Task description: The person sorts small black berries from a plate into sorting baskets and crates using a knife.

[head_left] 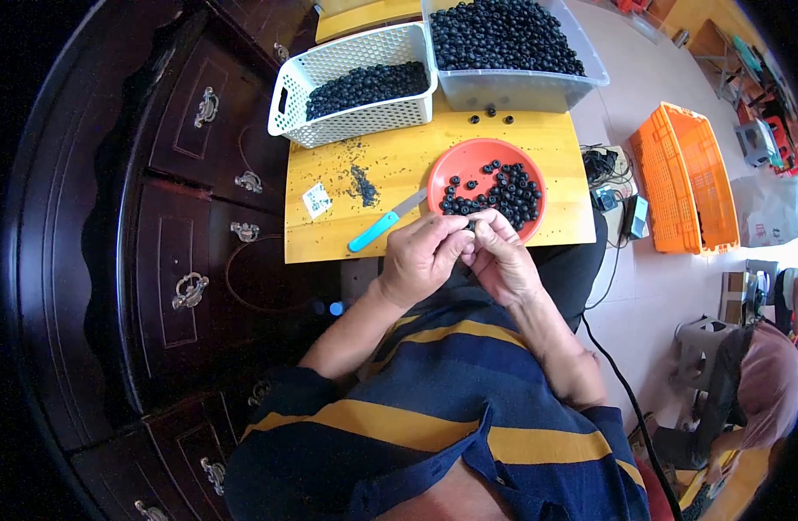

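In front of my body, my left hand (421, 257) and my right hand (505, 262) meet, fingertips pinched together on a small black ring-shaped part (471, 226). Fingers cover most of that part. Just beyond them sits a red round bowl (451, 159) with many similar black rings (513, 193) in it, its near rim partly behind my hands. To the left of the bowl lies a knife (376, 231) with a turquoise handle, its blade tip close to the bowl's rim.
On the yellow table (329, 239) stand a white perforated basket (355, 126) and a clear plastic bin (512, 91), both holding black parts. Black scraps (361, 185) lie near a small white packet (316, 201). Dark drawers flank the left; an orange crate (672, 187) and another person (768, 382) are right.
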`<move>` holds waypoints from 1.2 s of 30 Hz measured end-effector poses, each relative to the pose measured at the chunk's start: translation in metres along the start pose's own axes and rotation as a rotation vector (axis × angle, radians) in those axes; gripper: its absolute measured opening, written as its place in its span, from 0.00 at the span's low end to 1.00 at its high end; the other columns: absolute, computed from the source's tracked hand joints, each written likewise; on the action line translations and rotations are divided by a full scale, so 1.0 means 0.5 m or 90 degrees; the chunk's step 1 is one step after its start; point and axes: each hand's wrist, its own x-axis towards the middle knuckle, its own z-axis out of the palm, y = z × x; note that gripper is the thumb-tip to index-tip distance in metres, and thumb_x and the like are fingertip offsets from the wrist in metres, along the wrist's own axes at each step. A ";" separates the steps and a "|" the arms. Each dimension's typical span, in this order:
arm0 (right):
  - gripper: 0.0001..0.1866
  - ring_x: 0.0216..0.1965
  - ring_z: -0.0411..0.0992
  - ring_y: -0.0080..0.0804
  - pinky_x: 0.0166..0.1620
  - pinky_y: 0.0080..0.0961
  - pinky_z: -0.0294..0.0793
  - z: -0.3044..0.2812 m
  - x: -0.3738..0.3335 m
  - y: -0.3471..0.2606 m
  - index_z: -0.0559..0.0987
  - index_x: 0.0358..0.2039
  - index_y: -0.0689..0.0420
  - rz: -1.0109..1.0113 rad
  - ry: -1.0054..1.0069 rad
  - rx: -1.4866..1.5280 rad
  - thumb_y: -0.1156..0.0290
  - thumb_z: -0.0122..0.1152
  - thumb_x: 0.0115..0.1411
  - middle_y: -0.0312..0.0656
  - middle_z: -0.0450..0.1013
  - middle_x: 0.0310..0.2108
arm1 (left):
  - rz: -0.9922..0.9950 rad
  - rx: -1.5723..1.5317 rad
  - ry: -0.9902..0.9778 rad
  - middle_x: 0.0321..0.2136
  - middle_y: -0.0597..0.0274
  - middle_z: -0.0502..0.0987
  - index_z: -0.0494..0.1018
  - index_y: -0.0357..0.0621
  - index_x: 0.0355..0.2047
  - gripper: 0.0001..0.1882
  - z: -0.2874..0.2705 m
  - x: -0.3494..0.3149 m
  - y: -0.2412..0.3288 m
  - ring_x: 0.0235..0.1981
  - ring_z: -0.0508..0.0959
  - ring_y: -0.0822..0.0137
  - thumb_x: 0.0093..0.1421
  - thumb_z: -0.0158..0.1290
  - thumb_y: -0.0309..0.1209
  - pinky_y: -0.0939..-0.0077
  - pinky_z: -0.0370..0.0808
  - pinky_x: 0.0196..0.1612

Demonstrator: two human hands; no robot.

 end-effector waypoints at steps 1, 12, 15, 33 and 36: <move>0.07 0.34 0.75 0.18 0.41 0.20 0.79 0.001 0.000 0.000 0.77 0.43 0.55 -0.004 -0.003 0.005 0.68 0.60 0.68 0.33 0.76 0.36 | 0.021 0.036 0.006 0.26 0.57 0.79 0.76 0.38 0.38 0.06 -0.002 0.003 0.001 0.25 0.82 0.62 0.61 0.60 0.24 0.71 0.77 0.27; 0.05 0.34 0.73 0.20 0.40 0.20 0.75 0.017 -0.005 0.000 0.78 0.41 0.57 -0.089 0.055 -0.180 0.71 0.61 0.67 0.34 0.76 0.34 | 0.045 0.199 -0.063 0.24 0.52 0.76 0.74 0.39 0.35 0.07 -0.023 0.007 0.000 0.24 0.78 0.52 0.66 0.55 0.31 0.64 0.73 0.27; 0.04 0.33 0.72 0.19 0.39 0.19 0.74 0.012 -0.003 0.001 0.78 0.41 0.57 -0.116 0.045 -0.217 0.73 0.61 0.67 0.33 0.76 0.34 | 0.031 0.196 -0.085 0.25 0.52 0.74 0.71 0.40 0.32 0.08 -0.023 0.011 0.000 0.26 0.78 0.49 0.65 0.54 0.31 0.60 0.73 0.26; 0.06 0.35 0.74 0.20 0.41 0.20 0.76 -0.013 -0.006 -0.041 0.79 0.41 0.59 -0.108 -0.028 -0.421 0.73 0.63 0.65 0.34 0.77 0.34 | -0.191 -0.025 -0.176 0.21 0.49 0.71 0.68 0.37 0.30 0.14 -0.023 -0.005 -0.004 0.24 0.75 0.46 0.70 0.50 0.34 0.61 0.69 0.28; 0.06 0.35 0.74 0.20 0.42 0.21 0.76 -0.014 -0.004 -0.041 0.80 0.40 0.59 -0.080 -0.035 -0.399 0.72 0.64 0.65 0.34 0.77 0.34 | -0.185 -0.046 -0.186 0.19 0.51 0.71 0.68 0.37 0.29 0.14 -0.025 -0.005 -0.005 0.22 0.75 0.51 0.69 0.50 0.34 0.63 0.69 0.27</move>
